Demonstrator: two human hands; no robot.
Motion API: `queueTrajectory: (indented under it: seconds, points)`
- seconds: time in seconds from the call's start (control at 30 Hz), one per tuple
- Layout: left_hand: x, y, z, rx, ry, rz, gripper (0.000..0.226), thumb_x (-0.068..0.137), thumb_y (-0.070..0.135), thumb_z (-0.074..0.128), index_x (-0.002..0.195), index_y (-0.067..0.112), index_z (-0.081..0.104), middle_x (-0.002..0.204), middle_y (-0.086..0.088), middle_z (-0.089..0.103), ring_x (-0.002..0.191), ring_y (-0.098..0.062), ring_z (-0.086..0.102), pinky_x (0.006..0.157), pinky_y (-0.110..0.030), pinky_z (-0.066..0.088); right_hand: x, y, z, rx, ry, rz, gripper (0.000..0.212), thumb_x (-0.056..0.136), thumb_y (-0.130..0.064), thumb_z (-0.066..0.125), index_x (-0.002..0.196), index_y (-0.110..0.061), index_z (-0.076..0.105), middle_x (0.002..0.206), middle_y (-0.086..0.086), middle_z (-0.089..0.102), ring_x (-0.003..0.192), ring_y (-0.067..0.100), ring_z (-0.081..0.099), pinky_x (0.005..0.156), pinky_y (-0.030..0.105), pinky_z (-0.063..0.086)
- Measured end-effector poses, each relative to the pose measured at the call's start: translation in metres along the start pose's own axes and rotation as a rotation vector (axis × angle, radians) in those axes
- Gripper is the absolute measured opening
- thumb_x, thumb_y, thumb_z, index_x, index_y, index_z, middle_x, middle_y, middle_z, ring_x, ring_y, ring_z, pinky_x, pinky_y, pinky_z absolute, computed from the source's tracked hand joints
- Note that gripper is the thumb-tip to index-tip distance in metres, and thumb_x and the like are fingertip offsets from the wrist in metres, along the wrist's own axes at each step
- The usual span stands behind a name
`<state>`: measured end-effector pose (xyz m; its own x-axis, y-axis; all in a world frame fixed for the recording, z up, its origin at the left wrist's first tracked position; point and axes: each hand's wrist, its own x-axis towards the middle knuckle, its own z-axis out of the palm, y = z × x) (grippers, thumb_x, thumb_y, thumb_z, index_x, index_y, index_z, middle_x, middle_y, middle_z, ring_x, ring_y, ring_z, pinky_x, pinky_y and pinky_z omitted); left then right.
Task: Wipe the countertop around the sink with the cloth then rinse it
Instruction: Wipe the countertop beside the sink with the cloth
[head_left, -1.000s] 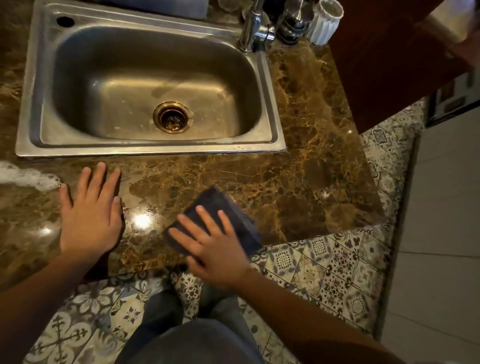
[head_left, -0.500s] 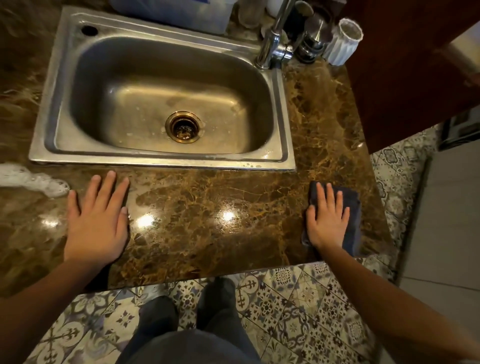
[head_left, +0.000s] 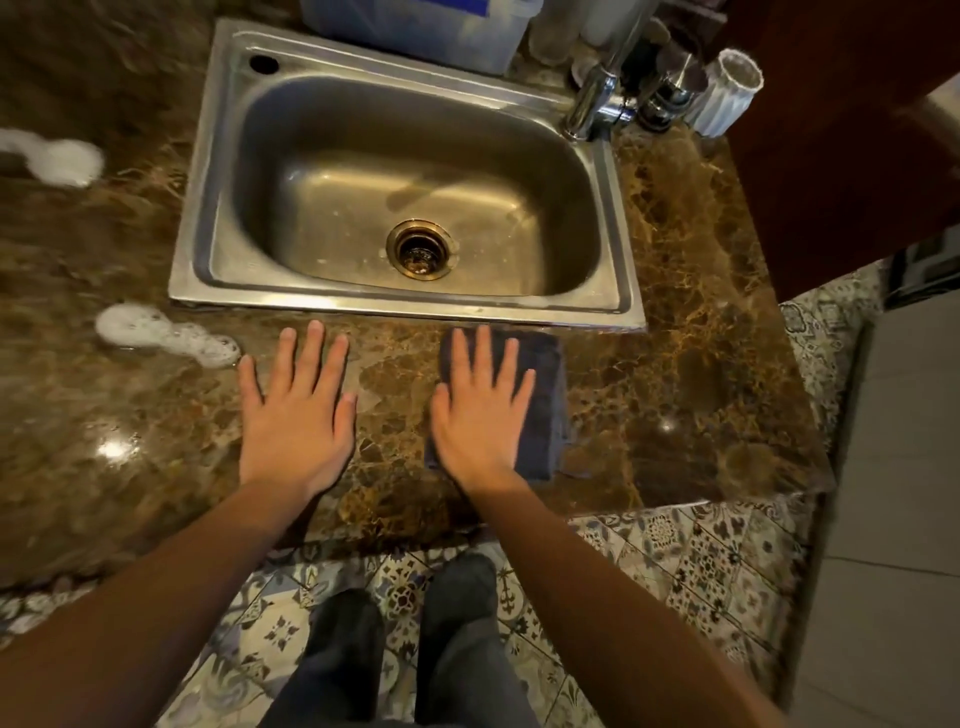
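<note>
A dark blue cloth (head_left: 543, 410) lies flat on the brown marble countertop (head_left: 696, 364), just in front of the steel sink (head_left: 621, 291). My right hand (head_left: 480, 410) presses on it with straight, spread fingers and covers its left part. My left hand (head_left: 298, 415) rests flat on the bare counter to the left, fingers spread, a short gap from the cloth. White foam (head_left: 166, 335) sits on the counter left of my left hand, and another patch of foam (head_left: 57, 158) lies further back at the left edge. The faucet (head_left: 597, 98) stands at the sink's back right corner.
A white ribbed cup (head_left: 724, 93) and a metal item stand beside the faucet. A translucent plastic box (head_left: 426, 31) sits behind the sink. A dark wooden panel (head_left: 841, 130) borders the counter on the right. Patterned floor tiles (head_left: 701, 571) and my legs lie below the front edge.
My right hand has slid the cloth left along the counter's front, from near the right end to just beside my left hand. The view has shifted, showing more foam at left.
</note>
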<state>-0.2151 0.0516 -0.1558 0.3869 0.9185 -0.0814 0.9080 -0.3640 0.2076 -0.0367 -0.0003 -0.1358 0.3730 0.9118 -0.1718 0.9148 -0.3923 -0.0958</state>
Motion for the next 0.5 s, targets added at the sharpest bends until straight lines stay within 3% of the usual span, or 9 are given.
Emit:
queueTrajectory:
  seconds: [0.1, 0.3, 0.4, 0.5]
  points:
    - [0.000, -0.001, 0.002, -0.013, 0.005, 0.012, 0.060, 0.097, 0.043, 0.014, 0.154, 0.022, 0.014, 0.162, -0.004, 0.011, 0.149, -0.025, 0.007, 0.116, -0.057, 0.002, -0.021, -0.011, 0.005, -0.001, -0.067, -0.204, 0.064, 0.093, -0.043, 0.017, 0.155, -0.028, 0.010, 0.163, 0.001, 0.003, 0.149, 0.033, -0.005, 0.117, 0.059, 0.003]
    - [-0.001, -0.002, 0.003, 0.001, -0.001, 0.022, 0.061, 0.097, 0.044, 0.020, 0.154, 0.022, 0.020, 0.161, -0.005, 0.015, 0.149, -0.027, 0.009, 0.116, -0.058, 0.004, -0.085, 0.031, 0.013, -0.032, -0.084, -0.578, 0.059, 0.097, -0.041, 0.039, 0.153, -0.033, 0.021, 0.162, -0.004, 0.015, 0.150, 0.028, 0.001, 0.118, 0.053, 0.002]
    - [-0.001, -0.003, 0.003, 0.016, -0.013, 0.022, 0.060, 0.098, 0.044, 0.019, 0.154, 0.022, 0.018, 0.162, -0.004, 0.013, 0.149, -0.026, 0.008, 0.117, -0.057, 0.005, -0.079, 0.069, 0.006, -0.056, -0.100, -0.595, 0.062, 0.095, -0.042, 0.042, 0.152, -0.037, 0.020, 0.161, -0.007, 0.013, 0.150, 0.024, 0.000, 0.118, 0.050, -0.001]
    - [-0.002, -0.003, 0.003, 0.007, -0.015, 0.020, 0.060, 0.098, 0.044, 0.019, 0.154, 0.022, 0.016, 0.162, -0.004, 0.012, 0.150, -0.026, 0.006, 0.117, -0.057, 0.005, -0.055, 0.104, -0.005, -0.061, -0.133, -0.478, 0.063, 0.095, -0.045, 0.036, 0.153, -0.039, 0.012, 0.162, -0.010, 0.003, 0.149, 0.020, -0.008, 0.118, 0.049, -0.002]
